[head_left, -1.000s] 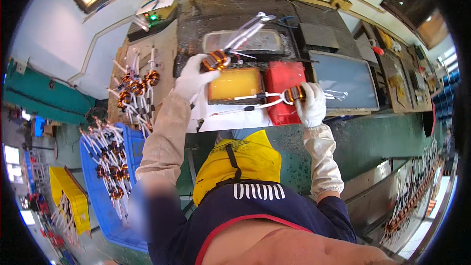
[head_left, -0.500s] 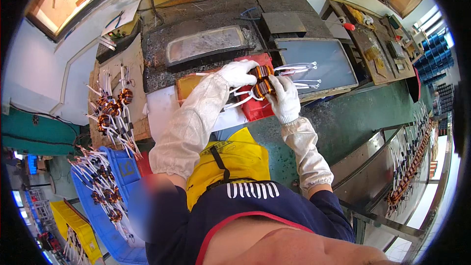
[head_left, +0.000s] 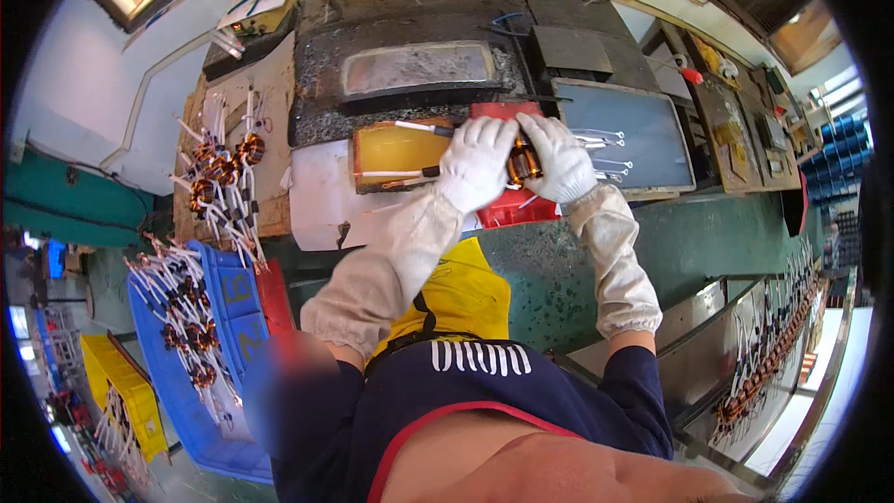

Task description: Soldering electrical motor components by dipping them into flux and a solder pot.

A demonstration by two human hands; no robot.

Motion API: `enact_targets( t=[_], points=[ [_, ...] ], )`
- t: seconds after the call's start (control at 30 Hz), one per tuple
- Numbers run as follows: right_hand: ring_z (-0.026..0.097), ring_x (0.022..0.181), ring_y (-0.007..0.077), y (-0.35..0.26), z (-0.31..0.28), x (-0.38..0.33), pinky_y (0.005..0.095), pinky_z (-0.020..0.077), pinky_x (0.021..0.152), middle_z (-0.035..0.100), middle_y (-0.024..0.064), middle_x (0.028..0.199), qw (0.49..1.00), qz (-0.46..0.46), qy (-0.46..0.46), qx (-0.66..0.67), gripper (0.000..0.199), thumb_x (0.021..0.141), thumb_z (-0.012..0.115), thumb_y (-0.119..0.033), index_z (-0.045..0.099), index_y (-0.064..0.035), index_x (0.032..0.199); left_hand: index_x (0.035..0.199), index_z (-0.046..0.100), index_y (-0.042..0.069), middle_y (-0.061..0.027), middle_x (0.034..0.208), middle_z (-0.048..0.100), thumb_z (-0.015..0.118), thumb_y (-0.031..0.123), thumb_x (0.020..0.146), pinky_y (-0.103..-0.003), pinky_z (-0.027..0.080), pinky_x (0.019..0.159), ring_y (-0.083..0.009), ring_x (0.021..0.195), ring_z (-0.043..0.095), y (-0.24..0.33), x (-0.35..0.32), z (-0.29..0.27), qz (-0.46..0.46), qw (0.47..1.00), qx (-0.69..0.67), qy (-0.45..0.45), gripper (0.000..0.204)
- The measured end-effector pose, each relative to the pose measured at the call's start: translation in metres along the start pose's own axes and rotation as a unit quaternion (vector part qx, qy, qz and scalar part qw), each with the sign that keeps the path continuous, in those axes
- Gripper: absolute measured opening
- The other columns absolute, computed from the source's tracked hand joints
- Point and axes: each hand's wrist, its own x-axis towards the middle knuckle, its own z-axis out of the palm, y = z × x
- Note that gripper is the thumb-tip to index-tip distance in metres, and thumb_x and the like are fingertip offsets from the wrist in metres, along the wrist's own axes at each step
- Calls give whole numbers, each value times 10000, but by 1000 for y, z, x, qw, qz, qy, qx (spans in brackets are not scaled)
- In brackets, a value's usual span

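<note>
White gloves cover both of my hands, which close in on a pair of copper-wound ring coils (head_left: 523,164). My left hand (head_left: 477,160) wraps the coils' left side and the white-sleeved leads there. From the other side my right hand (head_left: 561,156) grips them, its fingers bent over the top. Ring-ended leads (head_left: 610,139) stick out to the right over a grey-blue plate. Beneath the coils is a red tray or block (head_left: 514,214), partly hidden by the hands. White leads (head_left: 396,173) reach left across a shallow pan of amber liquid (head_left: 396,144).
A rectangular pot with a silvery surface (head_left: 419,70) stands behind the pan. More coils (head_left: 219,166) lie on the board at left, above a blue crate (head_left: 233,307) of coils. The grey-blue plate (head_left: 629,121) is at right. A row of coils (head_left: 768,363) stands lower right.
The coils have turned and shifted right in my hands, and their left leads now lie over the amber pan. My left hand has moved right and lies flatter over them. The view has shifted slightly.
</note>
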Motion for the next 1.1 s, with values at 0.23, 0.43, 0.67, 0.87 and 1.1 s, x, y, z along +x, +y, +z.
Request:
enact_targets(
  t=[0.23,0.43,0.67,0.87,1.1],
  points=[
    [506,1164,376,8,15,-1,447,392,1039,532,186,1230,999,28,-14,36,840,539,769,-105,451,-66,1315,1288,504,44,-148,1227,548,487,203,862,-518,264,1129,-318,1226,475,-3,-27,13,-41,986,162,-8,455],
    [507,1168,373,8,21,-3,451,387,1039,528,191,1239,998,48,-25,25,857,527,763,-85,445,-63,1322,1216,547,36,-100,1006,592,522,200,855,-514,315,1088,-277,1032,552,-9,-16,25,-54,984,158,-62,397],
    [520,1147,381,5,23,-4,457,390,1033,534,198,1229,998,63,-16,8,854,530,766,-80,448,-64,1322,1217,563,37,-79,959,612,538,214,848,-487,356,1043,-256,951,578,-20,-11,13,-36,989,91,-112,410],
    [516,1152,383,4,24,-2,461,400,1020,536,195,1228,998,57,-2,8,845,544,772,-93,447,-63,1323,1157,575,67,-117,1161,581,565,144,781,-475,352,1077,-279,1110,547,-9,-30,9,11,991,133,26,384],
    [522,1140,376,3,22,-5,460,394,1024,535,188,1224,998,69,-8,8,858,535,779,-90,441,-63,1322,1004,591,152,-31,994,566,610,162,709,-372,445,886,-218,974,558,-7,-73,-7,-49,992,116,11,296]
  ],
)
